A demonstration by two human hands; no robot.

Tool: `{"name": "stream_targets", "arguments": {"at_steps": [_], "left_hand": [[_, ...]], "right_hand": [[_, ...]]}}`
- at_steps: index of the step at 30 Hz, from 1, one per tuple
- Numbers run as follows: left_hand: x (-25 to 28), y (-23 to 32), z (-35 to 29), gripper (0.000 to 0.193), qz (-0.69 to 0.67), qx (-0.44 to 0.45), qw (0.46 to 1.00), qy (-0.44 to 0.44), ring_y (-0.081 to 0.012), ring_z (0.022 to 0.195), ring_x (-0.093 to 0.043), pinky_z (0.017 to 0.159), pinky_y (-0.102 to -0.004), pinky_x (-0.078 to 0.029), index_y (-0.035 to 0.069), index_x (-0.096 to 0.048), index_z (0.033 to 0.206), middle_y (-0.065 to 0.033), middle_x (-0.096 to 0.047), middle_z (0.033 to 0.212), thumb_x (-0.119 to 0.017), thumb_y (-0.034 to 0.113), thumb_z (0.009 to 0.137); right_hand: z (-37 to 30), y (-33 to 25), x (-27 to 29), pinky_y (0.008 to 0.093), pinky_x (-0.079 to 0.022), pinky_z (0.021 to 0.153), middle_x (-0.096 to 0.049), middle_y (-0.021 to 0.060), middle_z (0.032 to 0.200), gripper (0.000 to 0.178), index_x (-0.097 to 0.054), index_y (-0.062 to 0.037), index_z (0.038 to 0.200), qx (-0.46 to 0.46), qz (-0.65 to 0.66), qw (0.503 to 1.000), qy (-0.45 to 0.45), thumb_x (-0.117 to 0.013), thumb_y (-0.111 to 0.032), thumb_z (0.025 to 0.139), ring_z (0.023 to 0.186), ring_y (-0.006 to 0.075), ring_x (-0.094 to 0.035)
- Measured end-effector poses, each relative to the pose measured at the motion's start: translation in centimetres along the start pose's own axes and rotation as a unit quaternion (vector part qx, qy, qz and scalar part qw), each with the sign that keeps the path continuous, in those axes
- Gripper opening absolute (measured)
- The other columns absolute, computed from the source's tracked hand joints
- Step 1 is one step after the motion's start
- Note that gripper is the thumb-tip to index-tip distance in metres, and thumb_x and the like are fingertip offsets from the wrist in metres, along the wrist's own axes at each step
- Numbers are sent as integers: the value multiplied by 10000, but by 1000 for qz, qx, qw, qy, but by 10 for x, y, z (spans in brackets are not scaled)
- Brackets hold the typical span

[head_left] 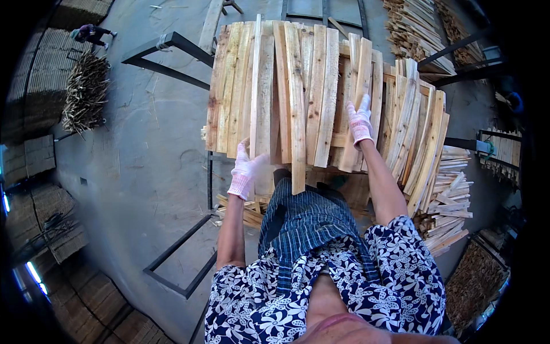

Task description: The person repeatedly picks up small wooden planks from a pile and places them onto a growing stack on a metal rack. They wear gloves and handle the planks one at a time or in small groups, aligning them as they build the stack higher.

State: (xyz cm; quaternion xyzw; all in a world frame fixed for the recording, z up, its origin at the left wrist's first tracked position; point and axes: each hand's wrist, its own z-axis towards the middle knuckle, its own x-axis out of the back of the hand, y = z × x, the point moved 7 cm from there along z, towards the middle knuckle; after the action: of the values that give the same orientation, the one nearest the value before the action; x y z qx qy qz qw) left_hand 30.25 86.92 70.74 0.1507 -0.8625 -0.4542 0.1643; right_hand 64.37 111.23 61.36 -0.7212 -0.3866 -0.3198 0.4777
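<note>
A layer of pale wooden boards [314,86] lies side by side in front of me, their lengths running away from me. My left hand [246,172], in a whitish knit glove, is at the near ends of the left boards, beside a narrow strip [255,74]. Its fingers look apart, though the thumb side is smeared by motion. My right hand [360,121], gloved the same way, rests over a board [363,63] right of the middle, fingers spread. One board [297,166] sticks out toward me past the others.
Dark metal frame bars [177,43] reach out at the far left, with another frame [183,292] low at the left. Loose wood pieces [450,200] are heaped at the right. Board stacks [409,28] stand farther off; another person [91,34] is at the far left.
</note>
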Motion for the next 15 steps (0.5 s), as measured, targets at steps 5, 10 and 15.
{"name": "stream_targets", "arguments": {"at_steps": [5, 10, 15], "left_hand": [[7, -11, 1, 751, 44, 12, 999, 11, -178, 974, -656, 832, -320, -568, 72, -357, 1476, -128, -641, 1190, -760, 61, 842], [3, -28, 14, 802, 41, 50, 998, -5, -197, 1018, -651, 881, -332, -548, 68, -350, 1493, -151, -630, 1225, -787, 112, 822], [17, -17, 4, 829, 22, 95, 995, -8, -222, 1143, -602, 981, -336, -512, 7, -369, 1475, -134, -587, 1307, -833, 81, 793]], "right_hand": [[-13, -16, -52, 544, -449, 1025, -309, 372, 1554, 697, -130, -350, 1628, 18, 70, 997, -17, -489, -413, 1034, 1287, 536, -501], [-22, -59, 11, 541, -469, 1005, -473, 318, 1421, 613, -303, -318, 1581, 84, -34, 995, -39, -530, -385, 1017, 1188, 511, -564], [-79, -166, 0, 517, -500, 994, -531, 265, 1307, 627, -443, -221, 1504, 193, -53, 979, -47, -638, -399, 936, 1132, 470, -578]]}}
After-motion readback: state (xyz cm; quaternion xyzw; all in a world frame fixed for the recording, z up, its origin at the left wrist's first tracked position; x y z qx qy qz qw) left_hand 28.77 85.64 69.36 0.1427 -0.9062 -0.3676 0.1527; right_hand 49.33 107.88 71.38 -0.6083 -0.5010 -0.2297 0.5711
